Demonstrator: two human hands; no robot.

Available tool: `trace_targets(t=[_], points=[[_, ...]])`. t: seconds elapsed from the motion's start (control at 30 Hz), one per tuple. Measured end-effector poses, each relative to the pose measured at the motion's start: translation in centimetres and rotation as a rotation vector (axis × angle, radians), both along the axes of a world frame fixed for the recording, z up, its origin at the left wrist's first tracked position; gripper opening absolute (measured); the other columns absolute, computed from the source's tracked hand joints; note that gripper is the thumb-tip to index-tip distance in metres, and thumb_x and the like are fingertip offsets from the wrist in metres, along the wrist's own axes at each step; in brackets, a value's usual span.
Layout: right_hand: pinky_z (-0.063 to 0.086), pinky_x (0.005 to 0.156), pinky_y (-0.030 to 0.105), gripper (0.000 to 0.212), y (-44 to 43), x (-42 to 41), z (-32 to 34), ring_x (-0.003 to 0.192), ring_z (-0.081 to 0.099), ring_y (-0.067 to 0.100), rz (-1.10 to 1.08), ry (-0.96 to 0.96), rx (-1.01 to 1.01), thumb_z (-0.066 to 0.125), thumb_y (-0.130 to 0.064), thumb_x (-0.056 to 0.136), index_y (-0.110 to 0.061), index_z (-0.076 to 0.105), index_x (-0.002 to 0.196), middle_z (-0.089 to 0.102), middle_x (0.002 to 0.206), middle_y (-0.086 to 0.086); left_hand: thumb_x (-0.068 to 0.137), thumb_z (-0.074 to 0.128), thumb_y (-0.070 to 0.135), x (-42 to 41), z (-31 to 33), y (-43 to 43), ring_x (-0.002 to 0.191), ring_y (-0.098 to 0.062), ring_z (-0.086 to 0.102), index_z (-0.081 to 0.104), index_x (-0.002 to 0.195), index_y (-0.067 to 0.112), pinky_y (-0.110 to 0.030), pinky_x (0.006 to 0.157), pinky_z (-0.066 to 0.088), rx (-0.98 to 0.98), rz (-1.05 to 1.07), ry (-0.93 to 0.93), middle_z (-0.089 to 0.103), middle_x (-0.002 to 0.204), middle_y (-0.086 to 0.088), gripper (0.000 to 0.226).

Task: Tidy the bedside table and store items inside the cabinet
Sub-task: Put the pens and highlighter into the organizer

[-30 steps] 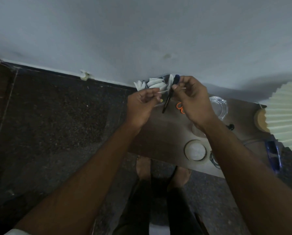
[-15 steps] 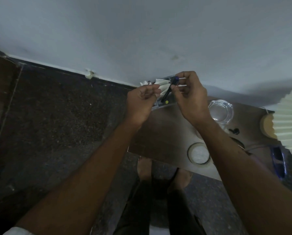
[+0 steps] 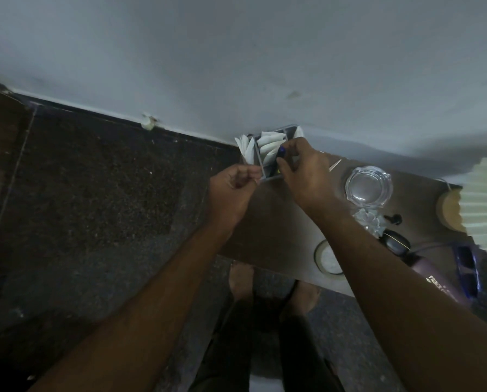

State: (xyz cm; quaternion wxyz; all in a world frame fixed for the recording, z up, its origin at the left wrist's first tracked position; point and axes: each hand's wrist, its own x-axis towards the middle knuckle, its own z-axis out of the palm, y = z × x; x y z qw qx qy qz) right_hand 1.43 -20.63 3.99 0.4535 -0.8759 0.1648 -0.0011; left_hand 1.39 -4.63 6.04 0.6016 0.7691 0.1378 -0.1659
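A grey divided organizer box (image 3: 258,158) holding white sachets (image 3: 270,142) stands at the back left corner of the brown bedside table (image 3: 279,230), against the wall. My right hand (image 3: 304,171) pinches a dark pen with a blue cap (image 3: 281,150), its lower end inside the box. A thin pale stick (image 3: 335,164) pokes out to the right of this hand. My left hand (image 3: 231,190) has curled fingers that pinch the box's front left corner.
To the right on the table are a glass ashtray (image 3: 368,189), a cut-glass piece (image 3: 369,222), a black earbud (image 3: 392,219), a dark earbud case (image 3: 396,244), a round coaster (image 3: 328,257), a purple hair dryer (image 3: 434,278), blue sunglasses (image 3: 467,270) and a pleated lamp shade (image 3: 483,199).
My right hand has lowered the pen from above the table down into the organizer box. My left hand dropped to the box's front corner. The view shifted slightly left.
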Motion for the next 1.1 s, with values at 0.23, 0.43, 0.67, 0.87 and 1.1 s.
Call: trace_targets(t=[0.23, 0.43, 0.67, 0.87, 1.1], points=[[0.037, 0.072, 0.012, 0.028, -0.4, 0.1, 0.3, 0.086, 0.068, 0.017, -0.046, 0.026, -0.061, 0.067, -0.018, 0.09, -0.016, 0.065, 0.118, 0.074, 0.101, -0.001, 0.086, 0.07, -0.006, -0.9, -0.1, 0.2, 0.094, -0.028, 0.074, 0.074, 0.106, -0.002, -0.049, 0.094, 0.057, 0.01, 0.048, 0.054, 0.077, 0.098, -0.016, 0.022], [0.037, 0.066, -0.002, 0.028, -1.4, -0.8, 1.2, 0.07, 0.062, 0.006, -0.125, 0.0, -0.009, 0.066, -0.013, 0.09, -0.015, 0.066, 0.118, 0.073, 0.1, -0.004, 0.085, 0.07, -0.006, -0.9, -0.4, 0.0, 0.089, -0.024, 0.071, 0.075, 0.103, 0.003, -0.049, 0.093, 0.058, 0.006, 0.094, 0.097, 0.076, 0.097, -0.017, 0.021], [0.061, 0.068, 0.046, 0.026, -2.4, -2.6, 1.5, 0.074, 0.069, 0.023, -0.347, -0.031, 0.236, 0.069, -0.011, 0.086, -0.03, 0.059, 0.101, 0.07, 0.091, -0.003, 0.087, 0.068, -0.004, -0.5, -0.8, 0.0, 0.083, -0.021, 0.069, 0.074, 0.1, 0.01, -0.043, 0.084, 0.059, -0.006, 0.138, 0.136, 0.075, 0.091, -0.01, 0.019], [0.059, 0.083, 0.049, 0.039, -2.3, -2.9, 0.7, 0.094, 0.066, 0.013, -0.429, 0.012, 0.439, 0.063, -0.007, 0.083, -0.013, 0.059, 0.122, 0.067, 0.106, -0.004, 0.087, 0.067, -0.002, -0.5, -1.4, -0.7, 0.087, -0.018, 0.063, 0.066, 0.113, 0.009, -0.048, 0.09, 0.056, 0.053, 0.298, 0.131, 0.069, 0.097, -0.008, 0.029], [0.045, 0.11, 0.035, 0.062, -1.9, -1.4, -0.3, 0.129, 0.052, 0.013, -0.368, 0.237, 0.533, 0.062, -0.009, 0.094, -0.009, 0.037, 0.151, 0.047, 0.15, 0.006, 0.09, 0.066, -0.001, 0.1, -1.5, -1.9, 0.127, -0.021, 0.059, 0.05, 0.144, 0.006, -0.04, 0.111, 0.046, -0.016, 0.194, 0.193, 0.06, 0.14, -0.009, 0.056]])
